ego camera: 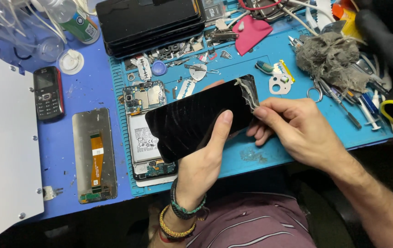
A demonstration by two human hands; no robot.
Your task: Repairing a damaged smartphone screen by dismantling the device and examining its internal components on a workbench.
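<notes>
Nearest the lens, striped maroon shirt [251,227] at bottom edge, below blue work mat [242,156]; over mat's near edge, left hand [203,160] with beaded bracelets at wrist, closed round black phone screen panel [196,117], thumb laid up across its dark glass, fingers behind; panel tilted, lifted off mat, scratched, far corner torn and pale; right hand [297,131] at that torn corner, thumb and fingertips pinched narrow on peeling film [250,94]; under panel, flat on mat's left part, opened phone body [143,128] with battery and circuit boards showing; left of mat on blue table [68,151], white plastic slab [3,151] at far left, then detached display back [94,154] with orange flex cable, then small red-and-black keypad phone [48,92]; at mat's far-left corner, stack of dark phone panels [153,23]; far middle of mat, pink cloth [251,32]; far right of mat, grey wad of lint [331,57] with tweezers and screwdrivers [352,108] just beside; small on mat's middle, razor blades [186,88], blue pick [158,68], loose screws and metal bits scattered near
</notes>
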